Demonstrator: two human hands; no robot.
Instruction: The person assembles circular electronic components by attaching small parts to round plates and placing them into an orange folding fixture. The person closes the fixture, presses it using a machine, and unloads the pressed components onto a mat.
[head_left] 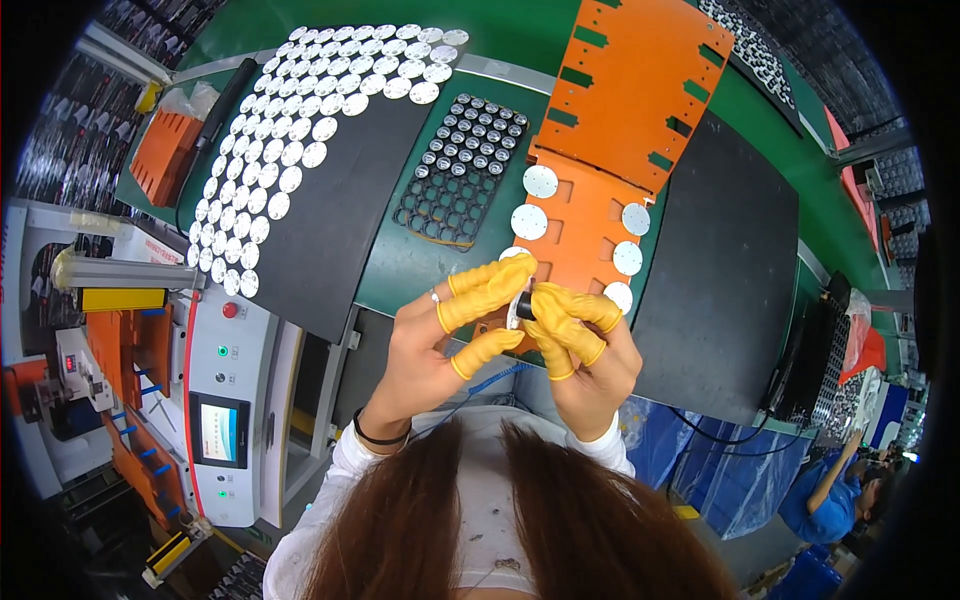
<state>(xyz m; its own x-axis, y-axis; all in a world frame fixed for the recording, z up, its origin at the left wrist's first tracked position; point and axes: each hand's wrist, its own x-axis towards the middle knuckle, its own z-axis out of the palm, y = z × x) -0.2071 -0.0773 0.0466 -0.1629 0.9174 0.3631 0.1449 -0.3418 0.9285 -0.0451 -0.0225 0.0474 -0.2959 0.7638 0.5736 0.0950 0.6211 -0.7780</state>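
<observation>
My left hand (440,325), in yellow finger cots, pinches a white round disc (514,312) turned nearly edge-on. My right hand (585,345), also in yellow finger cots, grips a small black cylindrical part (525,304) against the disc's face. Whether the two are joined cannot be made out. Both hands are over the near end of an orange fixture plate (575,215) with rectangular cutouts. White discs lie along both its sides, among them one at the left (529,222) and one at the right (628,258). Its orange hinged lid (640,80) is folded back on the far side.
Left of the fixture, a black tray (440,210) holds several small round silver-and-black parts in its far half. Rows of white discs cover much of a black mat (340,200). Another black mat (720,270) lies right. A machine panel with screen (220,432) stands at lower left.
</observation>
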